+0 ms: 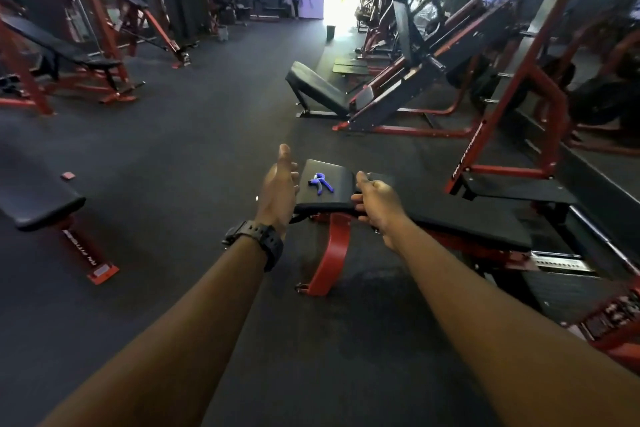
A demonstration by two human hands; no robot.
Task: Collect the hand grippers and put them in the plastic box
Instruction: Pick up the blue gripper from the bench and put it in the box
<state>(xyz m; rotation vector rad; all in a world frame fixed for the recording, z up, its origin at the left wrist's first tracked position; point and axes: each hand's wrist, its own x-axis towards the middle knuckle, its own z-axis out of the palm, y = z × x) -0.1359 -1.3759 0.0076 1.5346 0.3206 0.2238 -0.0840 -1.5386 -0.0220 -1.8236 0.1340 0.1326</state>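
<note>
In a dim gym of red-framed machines, a person stretches both bare arms toward a blue hand gripper [320,183] lying on the black padded seat of a bench, the worktop [341,189] in this scene. The gripper sits toward the left part of the pad, between the two hands and slightly beyond them. Its coiled head points away from the person and to the left, while its two handles splay toward the near right, so its long axis runs on a slant across the pad. The left hand [280,185], a dark watch [255,239] on its wrist, hovers with fingers straight and spread, empty, just beside the pad's left edge. The right hand [374,199] hangs over the pad's right side with fingers loosely curled and nothing in them; whether it touches the padding cannot be told. The left hand looks the nearer of the two to the gripper, which suggests it is better placed for the pickup, reaching in from the left across the handles. No plastic box shows anywhere in view, and only this one gripper can be seen
</note>
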